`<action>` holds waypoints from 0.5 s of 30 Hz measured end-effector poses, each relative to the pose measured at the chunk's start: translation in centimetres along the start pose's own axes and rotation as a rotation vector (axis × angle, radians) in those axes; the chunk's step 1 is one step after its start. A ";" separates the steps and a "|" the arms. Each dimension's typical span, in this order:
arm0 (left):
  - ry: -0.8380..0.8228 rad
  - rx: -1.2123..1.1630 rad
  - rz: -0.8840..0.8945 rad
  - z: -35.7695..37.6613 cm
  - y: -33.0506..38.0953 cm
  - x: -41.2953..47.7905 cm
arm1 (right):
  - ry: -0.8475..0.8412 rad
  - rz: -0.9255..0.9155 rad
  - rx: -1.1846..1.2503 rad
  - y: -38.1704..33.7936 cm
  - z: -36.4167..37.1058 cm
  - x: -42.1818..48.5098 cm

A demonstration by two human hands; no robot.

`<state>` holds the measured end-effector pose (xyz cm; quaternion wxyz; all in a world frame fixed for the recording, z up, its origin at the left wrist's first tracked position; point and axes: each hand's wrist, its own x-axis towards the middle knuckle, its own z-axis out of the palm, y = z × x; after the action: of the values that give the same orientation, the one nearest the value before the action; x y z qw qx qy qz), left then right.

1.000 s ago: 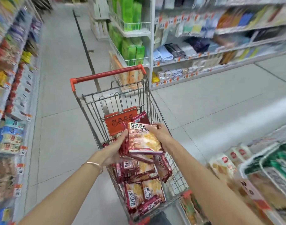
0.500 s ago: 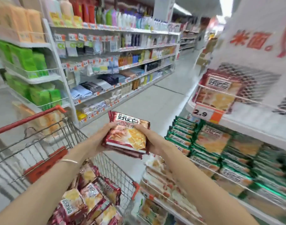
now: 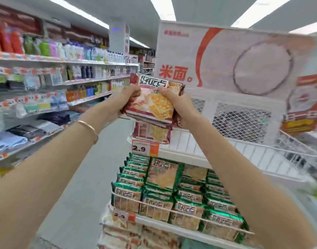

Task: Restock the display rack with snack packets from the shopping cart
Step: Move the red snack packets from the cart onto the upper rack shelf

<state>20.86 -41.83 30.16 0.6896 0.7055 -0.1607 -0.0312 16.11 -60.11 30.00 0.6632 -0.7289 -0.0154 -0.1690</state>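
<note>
A small stack of red snack packets [image 3: 154,105] is raised in front of the white wire display rack [image 3: 244,151]. My left hand [image 3: 125,99] grips its left side and my right hand [image 3: 179,106] grips its right side. Just below the stack, one red packet [image 3: 151,133] of the same kind stands at the left end of the rack's top shelf. The rest of that top shelf shows bare wire. The shopping cart is out of view.
The rack's second shelf holds several green packets [image 3: 172,191], and pale packets [image 3: 129,234] fill a lower shelf. A price tag reading 2.9 [image 3: 145,148] hangs on the top shelf edge. A white sign [image 3: 226,56] tops the rack. Stocked store shelves [image 3: 55,83] line the aisle on the left.
Both hands lifted the red packets out of the cart and swung them up and right to the rack's top shelf. The view turned from the cart to the rack.
</note>
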 end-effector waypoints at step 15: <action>0.014 0.231 -0.100 3.7 -3.6 4.3 | -0.127 0.028 -0.095 8.8 -4.4 9.6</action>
<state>24.63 -46.55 27.18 0.6025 0.7874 -0.1231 -0.0418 26.31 -67.33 24.33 0.6277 -0.7691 -0.0390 -0.1137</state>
